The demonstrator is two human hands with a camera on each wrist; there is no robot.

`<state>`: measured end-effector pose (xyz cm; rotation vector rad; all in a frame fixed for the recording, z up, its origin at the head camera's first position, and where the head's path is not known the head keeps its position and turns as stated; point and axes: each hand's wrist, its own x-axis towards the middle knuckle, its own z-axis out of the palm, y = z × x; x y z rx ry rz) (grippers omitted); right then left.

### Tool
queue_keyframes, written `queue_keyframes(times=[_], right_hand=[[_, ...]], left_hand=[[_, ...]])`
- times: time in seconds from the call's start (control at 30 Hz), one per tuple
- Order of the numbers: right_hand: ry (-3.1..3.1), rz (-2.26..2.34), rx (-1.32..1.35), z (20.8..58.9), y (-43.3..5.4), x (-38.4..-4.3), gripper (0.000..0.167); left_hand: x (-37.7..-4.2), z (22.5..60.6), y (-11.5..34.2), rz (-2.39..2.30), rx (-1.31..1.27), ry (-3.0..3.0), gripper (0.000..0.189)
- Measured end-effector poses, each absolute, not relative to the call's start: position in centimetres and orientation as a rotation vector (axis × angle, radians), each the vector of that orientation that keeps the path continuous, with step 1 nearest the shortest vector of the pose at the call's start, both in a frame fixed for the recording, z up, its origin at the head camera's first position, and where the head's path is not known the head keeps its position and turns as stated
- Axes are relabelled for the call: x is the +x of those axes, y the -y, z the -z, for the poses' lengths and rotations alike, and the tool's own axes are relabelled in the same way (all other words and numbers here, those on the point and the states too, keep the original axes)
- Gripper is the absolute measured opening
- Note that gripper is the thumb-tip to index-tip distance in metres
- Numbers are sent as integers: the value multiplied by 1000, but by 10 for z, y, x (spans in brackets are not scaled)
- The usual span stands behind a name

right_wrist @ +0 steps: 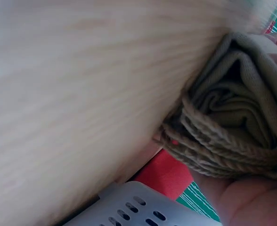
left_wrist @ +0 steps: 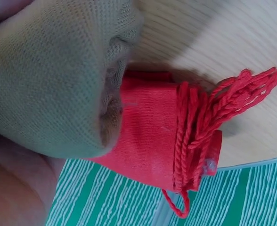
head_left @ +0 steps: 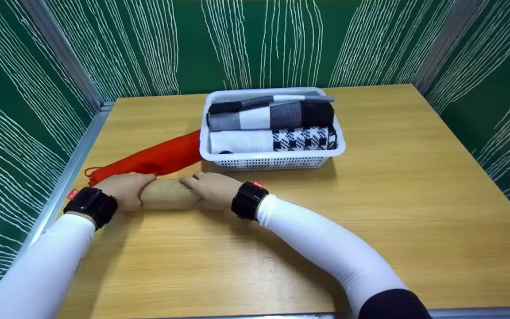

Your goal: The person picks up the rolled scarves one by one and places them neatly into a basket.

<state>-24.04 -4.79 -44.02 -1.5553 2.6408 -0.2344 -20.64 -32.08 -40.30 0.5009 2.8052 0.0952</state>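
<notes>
A beige fringed scarf [head_left: 166,195], rolled into a short bundle, lies across the left part of the table. My left hand [head_left: 124,190] grips the roll's left end, and my right hand [head_left: 216,190] holds the right end. From the right wrist, the spiral layers and twisted tassels [right_wrist: 223,141] of the roll show close up. Just behind the roll stretches a long folded red scarf [head_left: 157,155], its cord-like fringe [left_wrist: 190,136] toward the left edge. The red scarf's right end disappears behind the basket's corner.
A white plastic basket [head_left: 268,164] stands at the back middle of the wooden table [head_left: 414,199]. Inside it sit a black-and-white houndstooth scarf roll [head_left: 303,139] and grey, white and black block-patterned cloth [head_left: 286,116]. Green panels with white lines [head_left: 193,44] enclose the sides and back.
</notes>
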Motion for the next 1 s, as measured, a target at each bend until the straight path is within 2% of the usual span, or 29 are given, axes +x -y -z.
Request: queue_keyframes(times=[0.17, 0.47, 1.0], right_hand=[[-2641, 244, -1567, 437, 46, -239, 71], [-2694, 240, -1638, 424, 43, -235, 64], [-2762, 338, -1652, 393, 22, -228, 63]], left_hand=[[-206, 401, 321, -98, 499, -2811, 60], [-210, 381, 320, -144, 555, -2840, 43], [-212, 346, 307, -228, 529, -2828, 48]])
